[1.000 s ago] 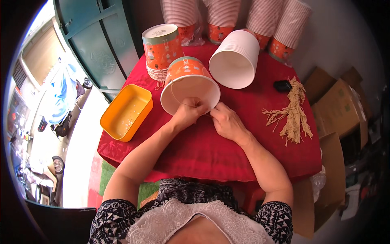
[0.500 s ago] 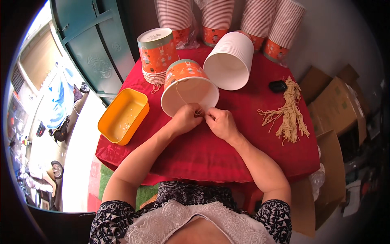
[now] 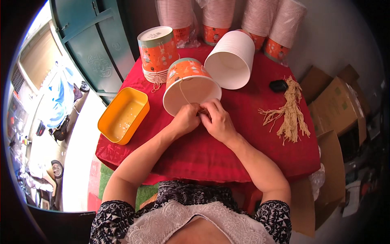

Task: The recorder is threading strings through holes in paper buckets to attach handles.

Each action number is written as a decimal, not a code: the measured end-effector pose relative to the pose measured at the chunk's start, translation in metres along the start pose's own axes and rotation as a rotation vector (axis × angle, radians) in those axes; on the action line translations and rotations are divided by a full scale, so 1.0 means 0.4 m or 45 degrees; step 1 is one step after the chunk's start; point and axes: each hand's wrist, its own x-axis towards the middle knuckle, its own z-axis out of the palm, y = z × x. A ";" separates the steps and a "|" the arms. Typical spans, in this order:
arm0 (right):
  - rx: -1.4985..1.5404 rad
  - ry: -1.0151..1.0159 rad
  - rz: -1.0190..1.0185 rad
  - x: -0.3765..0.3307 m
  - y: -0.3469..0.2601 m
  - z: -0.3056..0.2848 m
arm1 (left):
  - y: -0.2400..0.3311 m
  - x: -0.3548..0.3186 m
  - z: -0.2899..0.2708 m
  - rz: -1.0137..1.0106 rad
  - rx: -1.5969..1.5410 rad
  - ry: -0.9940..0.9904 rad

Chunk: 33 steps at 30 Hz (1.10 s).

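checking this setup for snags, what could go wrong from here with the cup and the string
The orange paper cup lies on its side, steadied only by the left hand and right hand at its rim, so it might roll. The thin string across its mouth could slip free. The white cup stack lies close and might get nudged.

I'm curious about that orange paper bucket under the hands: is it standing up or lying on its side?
On its side. The orange bucket lies on the red cloth, its open white mouth facing both hands.

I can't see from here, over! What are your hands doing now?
Left hand and right hand together at rim of orange paper bucket, fingers pinching a thin string. Bucket lying on its side. Nothing in the way.
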 end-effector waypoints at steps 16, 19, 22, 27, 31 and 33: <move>0.112 -0.034 0.207 0.003 0.044 -0.042 | 0.082 0.005 -0.055 -0.599 -0.282 -0.138; -0.094 -0.051 0.116 -0.008 0.060 -0.028 | 0.075 0.008 -0.051 -0.609 -0.331 -0.190; -0.265 -0.100 0.083 -0.009 0.042 -0.020 | 0.081 0.003 -0.053 -0.628 -0.466 -0.079; -0.323 -0.075 0.096 -0.011 0.027 -0.005 | 0.080 0.003 -0.056 -0.669 -0.554 -0.026; -0.313 -0.014 0.128 -0.011 0.029 0.011 | 0.080 0.002 -0.054 -0.671 -0.578 -0.001; -0.311 0.006 0.141 -0.009 0.033 0.015 | 0.072 0.003 -0.049 -0.660 -0.592 -0.001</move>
